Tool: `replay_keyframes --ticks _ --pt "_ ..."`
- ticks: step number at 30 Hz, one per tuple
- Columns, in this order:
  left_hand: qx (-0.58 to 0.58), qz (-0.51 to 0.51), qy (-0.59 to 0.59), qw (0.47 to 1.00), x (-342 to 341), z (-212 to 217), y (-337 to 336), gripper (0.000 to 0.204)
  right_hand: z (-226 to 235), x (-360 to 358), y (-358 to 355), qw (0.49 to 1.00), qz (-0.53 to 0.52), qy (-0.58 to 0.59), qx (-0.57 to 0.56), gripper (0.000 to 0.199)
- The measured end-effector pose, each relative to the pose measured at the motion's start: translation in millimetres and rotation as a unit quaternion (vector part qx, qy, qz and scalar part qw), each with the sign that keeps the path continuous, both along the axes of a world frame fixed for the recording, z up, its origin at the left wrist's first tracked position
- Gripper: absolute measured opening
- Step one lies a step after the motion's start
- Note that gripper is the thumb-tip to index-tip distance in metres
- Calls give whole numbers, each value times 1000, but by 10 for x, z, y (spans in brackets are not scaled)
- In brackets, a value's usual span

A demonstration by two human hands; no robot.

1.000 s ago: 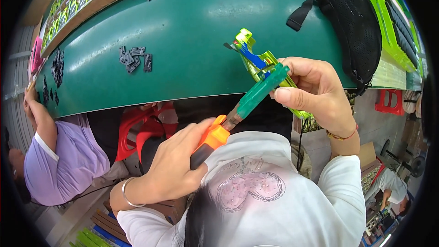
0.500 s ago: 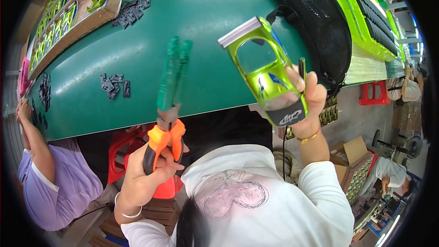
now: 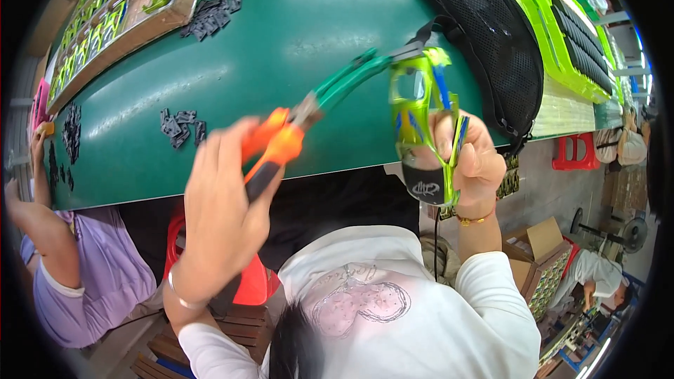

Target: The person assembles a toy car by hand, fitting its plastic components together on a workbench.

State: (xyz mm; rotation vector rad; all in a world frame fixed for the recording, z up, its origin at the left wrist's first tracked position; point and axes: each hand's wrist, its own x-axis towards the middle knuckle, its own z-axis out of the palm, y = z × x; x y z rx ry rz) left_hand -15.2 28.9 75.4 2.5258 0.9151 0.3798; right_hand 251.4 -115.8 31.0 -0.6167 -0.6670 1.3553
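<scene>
My left hand (image 3: 225,203) is closed round the orange and black handles of a pair of pliers (image 3: 351,84) with long green jaws. The jaw tips reach the grey strip at the far end of a shiny green plastic toy car shell (image 3: 414,123); whether they pinch it is too blurred to tell. My right hand (image 3: 472,154) grips that shell near its black end, thumb pressed on its side, holding it up over the table's near edge. Its far end points away from me.
Small dark plastic parts lie in heaps (image 3: 213,15) on the green table (image 3: 281,35). A divided carton (image 3: 151,34) of green shells is at far left. On the right lie a black mesh bag (image 3: 488,49) and a bright green crate (image 3: 590,81). A person in purple (image 3: 105,274) sits at left.
My left hand has swung the pliers from upright over to the right, bringing their tips to the shell's far end. The shell has turned more upright in my right hand.
</scene>
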Motion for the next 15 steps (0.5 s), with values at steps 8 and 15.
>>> replay_keyframes --ticks 8,15 --pt "76 53 25 995 917 -305 672 55 36 137 3 995 -70 72 -3 26" --pt "172 70 33 982 1437 -407 829 67 -22 74 81 988 -10 150 17 26"
